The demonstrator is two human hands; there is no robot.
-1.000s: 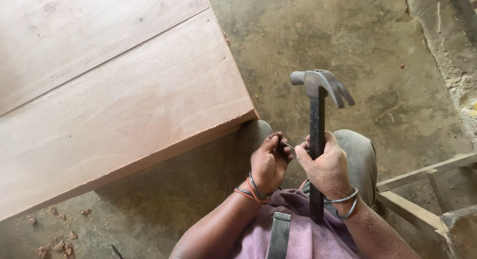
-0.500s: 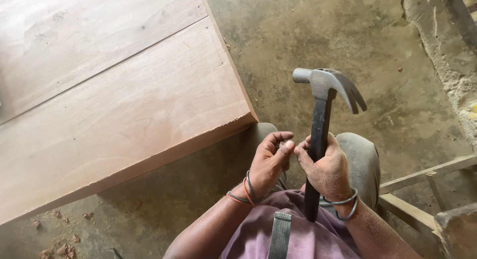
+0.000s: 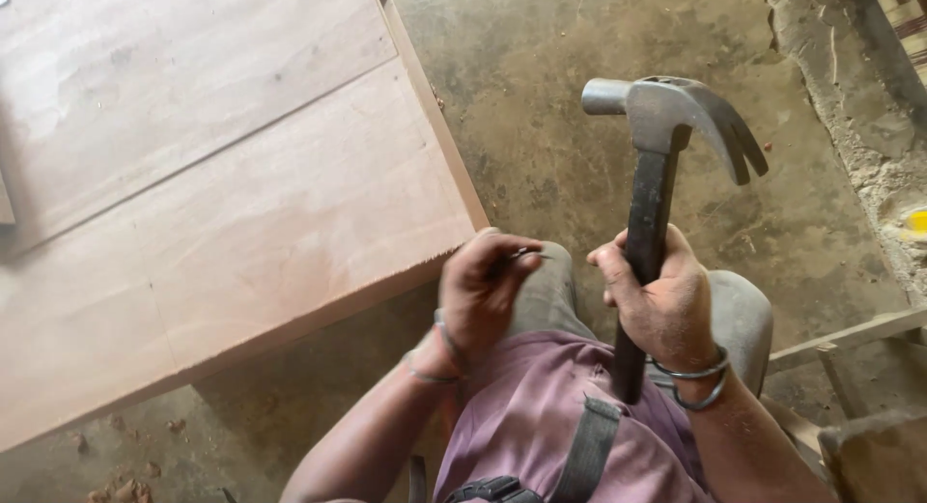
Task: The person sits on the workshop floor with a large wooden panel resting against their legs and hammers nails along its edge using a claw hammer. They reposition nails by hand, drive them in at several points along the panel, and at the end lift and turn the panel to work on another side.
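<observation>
A claw hammer [image 3: 666, 126] is held upright in front of the body by the right hand [image 3: 666, 305], whose grip is wrapped tight around the dark handle about midway down, fingers pressed closed on it. The steel head is raised above the knees, its striking face turned toward the left and its claw curved toward the right. The left hand [image 3: 483, 291] is held just beside the handle, not touching it, its grip pinched on a small thin metal piece [image 3: 526, 254] (too small to be identified with certainty) that shows at the fingertips. Metal bangles [image 3: 695, 382] are worn on the right wrist, and thinner ones are seen on the left.

To the left, a broad wooden tabletop [image 3: 222, 194] is seen, made of boards with a seam running across; its near corner [image 3: 480, 223] lies close to the left hand. Open concrete floor [image 3: 541, 97] is spread beyond the hammer head, with room around it. A rough crumbling ledge [image 3: 850, 97] is seen at the far right, and a wooden frame [image 3: 850, 334] lies low beside the right knee.
</observation>
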